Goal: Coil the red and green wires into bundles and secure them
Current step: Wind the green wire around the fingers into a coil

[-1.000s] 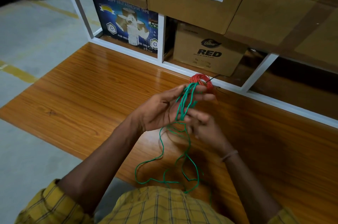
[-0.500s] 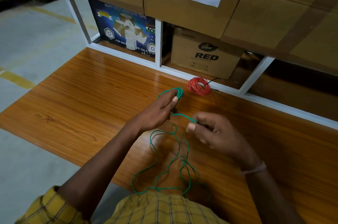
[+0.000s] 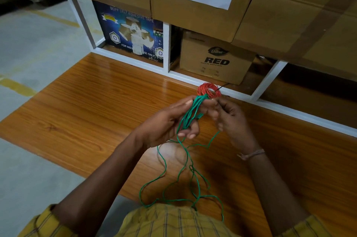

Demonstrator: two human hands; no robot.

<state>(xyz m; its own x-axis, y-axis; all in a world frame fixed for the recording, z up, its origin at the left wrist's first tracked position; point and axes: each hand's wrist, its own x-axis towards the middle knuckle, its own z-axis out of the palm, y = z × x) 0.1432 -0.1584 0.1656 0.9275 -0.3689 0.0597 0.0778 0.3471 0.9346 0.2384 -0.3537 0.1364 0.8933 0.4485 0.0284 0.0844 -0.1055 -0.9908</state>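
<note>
2 wires: 1 green wire, several loops wound over the left hand, loose remainder trailing down across the tabletop toward the yellow checked shirt; 1 red wire, already coiled, lying on the tabletop just beyond the fingers beside the white shelf frame. 2 hands raised above the tabletop: left fingers curled around the green loops; right hand curled, pinching the green strand just beside the bundle. 1 glossy wooden tabletop against the frame. 1 blue tape box and 1 "RED" carton beneath 3 large cartons. Grey concrete floor with yellow lines at left.
</note>
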